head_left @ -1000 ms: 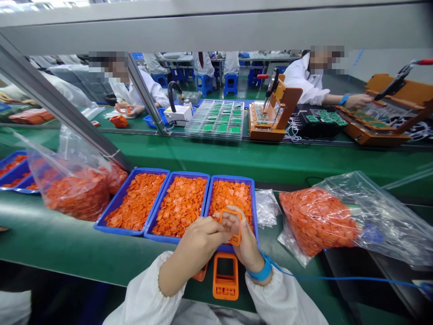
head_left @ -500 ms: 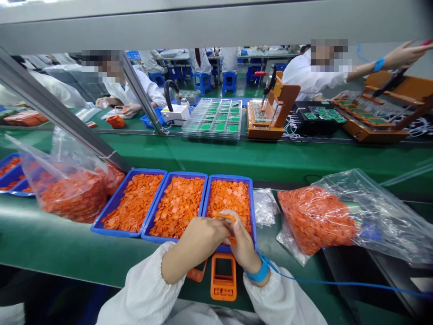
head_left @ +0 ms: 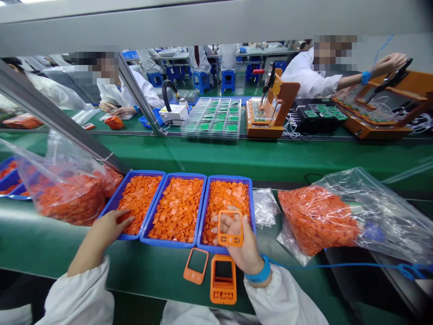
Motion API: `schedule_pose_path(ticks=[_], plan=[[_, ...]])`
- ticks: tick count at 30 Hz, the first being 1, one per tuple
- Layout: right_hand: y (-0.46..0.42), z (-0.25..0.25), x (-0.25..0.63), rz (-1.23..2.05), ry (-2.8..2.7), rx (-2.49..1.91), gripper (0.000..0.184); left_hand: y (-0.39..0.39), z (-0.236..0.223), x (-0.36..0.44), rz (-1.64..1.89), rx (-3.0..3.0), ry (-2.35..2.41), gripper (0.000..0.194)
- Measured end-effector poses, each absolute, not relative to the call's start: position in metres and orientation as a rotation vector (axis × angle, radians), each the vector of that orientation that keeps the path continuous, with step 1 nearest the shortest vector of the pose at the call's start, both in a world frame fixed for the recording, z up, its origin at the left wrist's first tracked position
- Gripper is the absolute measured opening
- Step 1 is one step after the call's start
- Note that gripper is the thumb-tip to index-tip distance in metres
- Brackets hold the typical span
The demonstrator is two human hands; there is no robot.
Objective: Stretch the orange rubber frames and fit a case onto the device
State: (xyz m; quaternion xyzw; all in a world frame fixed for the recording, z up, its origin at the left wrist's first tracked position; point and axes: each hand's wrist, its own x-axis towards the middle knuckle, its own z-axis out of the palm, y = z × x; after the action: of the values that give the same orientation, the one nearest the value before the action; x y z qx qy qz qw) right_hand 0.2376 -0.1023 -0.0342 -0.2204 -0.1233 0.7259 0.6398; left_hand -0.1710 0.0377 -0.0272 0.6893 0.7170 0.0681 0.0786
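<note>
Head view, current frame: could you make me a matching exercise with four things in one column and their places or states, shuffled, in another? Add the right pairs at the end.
Column one
1. Left hand
2. Right hand
3. Blue wrist strap nearest the camera
4. Clear compartmented tray

Column two
A. Holds green boards, across the bench
B. Worn at the person's own right wrist
C. At the orange pieces in the left tray of the row of three
D. Holds up an orange frame

Right pairs: 1-C, 2-D, 3-B, 4-A
</note>
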Motion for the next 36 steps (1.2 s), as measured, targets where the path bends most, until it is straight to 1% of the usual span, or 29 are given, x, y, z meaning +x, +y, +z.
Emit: schedule_pose_path(ticks=[3, 7, 10, 12, 14, 16, 17, 19, 22, 25, 28, 32, 36], plan=[[-0.102, -0.036, 0.237, 1.667, -0.286, -0.506, 0.047, 0.035, -0.041, -0.175, 0.068, 2.068, 2.143, 0.039], [-0.102, -0.037, 0.236, 1.667, -0.285, -0.511, 0.047, 0.035, -0.048, -0.173, 0.127, 2.085, 2.161, 0.041], [-0.101, -0.036, 0.236, 1.665, -0.287, -0.522, 0.046, 0.031, -0.041, -0.164, 0.209, 2.027, 2.243, 0.047], [-0.101, -0.034, 0.235, 1.669, -0.287, -0.525, 0.047, 0.022, -0.031, -0.150, 0.366, 1.953, 2.313, 0.046], [-0.101, -0.034, 0.235, 1.675, -0.284, -0.522, 0.047, 0.005, -0.020, -0.128, 0.635, 1.810, 2.294, 0.039], [-0.101, -0.036, 0.235, 1.678, -0.282, -0.514, 0.047, -0.018, -0.010, -0.097, 0.947, 1.588, 2.082, 0.038], [-0.101, -0.038, 0.235, 1.674, -0.281, -0.506, 0.046, -0.031, -0.006, -0.079, 1.056, 1.514, 1.921, 0.037], [-0.102, -0.042, 0.235, 1.654, -0.277, -0.495, 0.046, -0.055, 0.000, -0.041, 1.183, 1.489, 1.621, 0.029], [-0.102, -0.045, 0.235, 1.623, -0.277, -0.493, 0.045, -0.076, 0.005, 0.010, 1.055, 1.610, 1.198, 0.018], [-0.103, -0.043, 0.236, 1.616, -0.306, -0.483, 0.043, -0.079, 0.005, 0.039, 1.004, 1.632, 1.035, 0.017], [-0.104, -0.040, 0.238, 1.610, -0.340, -0.468, 0.043, -0.077, 0.000, 0.050, 0.992, 1.665, 1.003, 0.013], [-0.107, -0.040, 0.239, 1.557, -0.401, -0.473, 0.044, -0.080, -0.010, 0.059, 0.957, 1.523, 1.081, 0.024], [-0.112, -0.046, 0.236, 1.454, -0.522, -0.464, 0.044, -0.084, -0.016, 0.070, 0.982, 1.261, 1.149, 0.029]])
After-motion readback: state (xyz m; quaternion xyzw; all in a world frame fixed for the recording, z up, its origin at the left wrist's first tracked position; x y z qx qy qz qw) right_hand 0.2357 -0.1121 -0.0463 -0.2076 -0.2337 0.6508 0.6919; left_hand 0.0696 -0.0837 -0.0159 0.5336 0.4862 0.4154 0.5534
